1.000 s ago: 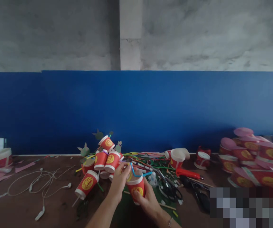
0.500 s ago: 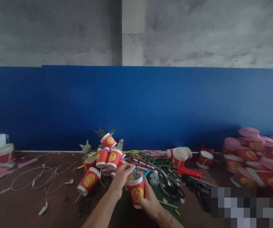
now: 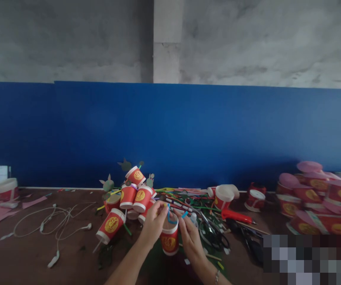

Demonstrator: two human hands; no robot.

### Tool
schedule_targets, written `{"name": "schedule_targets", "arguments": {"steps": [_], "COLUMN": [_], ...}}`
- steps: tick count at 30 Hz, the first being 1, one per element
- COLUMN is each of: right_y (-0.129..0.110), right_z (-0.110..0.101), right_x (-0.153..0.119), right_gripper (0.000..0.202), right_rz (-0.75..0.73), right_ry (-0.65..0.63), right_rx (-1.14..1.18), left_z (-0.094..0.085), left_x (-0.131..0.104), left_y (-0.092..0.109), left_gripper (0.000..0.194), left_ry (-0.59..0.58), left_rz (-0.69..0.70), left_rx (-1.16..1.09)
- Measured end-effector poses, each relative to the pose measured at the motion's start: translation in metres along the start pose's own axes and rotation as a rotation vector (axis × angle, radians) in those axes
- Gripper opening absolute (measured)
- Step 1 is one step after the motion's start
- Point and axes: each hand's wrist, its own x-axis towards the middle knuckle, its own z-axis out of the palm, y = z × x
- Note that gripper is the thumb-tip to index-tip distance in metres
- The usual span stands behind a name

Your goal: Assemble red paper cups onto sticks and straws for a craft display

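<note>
Blue straw (image 3: 169,213), pinched by left hand (image 3: 153,222), bends at red cup (image 3: 169,242).

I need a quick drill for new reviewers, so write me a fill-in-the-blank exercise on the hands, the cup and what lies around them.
1. The left hand pinches a straw whose colour is ____.
2. The round emblem on the paper cup below it is ____.
3. From the person's side, the white earphones lie to the ____ of that cup.
4. The scissors have handles coloured ____.

Missing words: blue; yellow; left; black.
</note>
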Motion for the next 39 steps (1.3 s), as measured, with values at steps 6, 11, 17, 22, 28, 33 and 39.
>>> {"name": "schedule_targets", "arguments": {"steps": [6, 11, 17, 22, 28, 33, 39], "right_y": [-0.009, -0.002, -0.003, -0.006, 0.001, 0.009, 0.002], "right_z": [-0.001, 0.003, -0.001, -0.008, -0.006, -0.005, -0.006], "right_x": [0.002, -0.001, 0.002, 0.007, 0.003, -0.003, 0.0], "right_gripper": [0.039, 0.038, 0.033, 0.031, 0.03, 0.028, 0.027], "right_rz": [0.026, 0.166, -0.01, -0.116, -0.134, -0.117, -0.061], "right_ry": [0.038, 0.07, 0.006, -0.007, 0.033, 0.074, -0.053], "right_rx": [0.119, 0.189, 0.011, -0.177, -0.254, -0.334, -0.275], "left_z": [-0.001, -0.003, -0.004, -0.002, 0.001, 0.002, 0.0], "left_x": [0.001, 0.002, 0.002, -0.002, -0.006, -0.008, -0.006], "left_y": [0.008, 0.006, 0.006, 0.007, 0.006, 0.01, 0.01], "left_gripper": [0.029, 0.028, 0.027, 0.024, 0.024, 0.021, 0.025], "left_ry": [0.036, -0.007, -0.04, -0.086, -0.155, -0.159, -0.172], "left_rz": [-0.023, 0.038, 0.022, 0.067, 0.1, 0.121, 0.099], "left_rx": [-0.034, -0.042, -0.007, 0.048, 0.08, 0.113, 0.136]}}
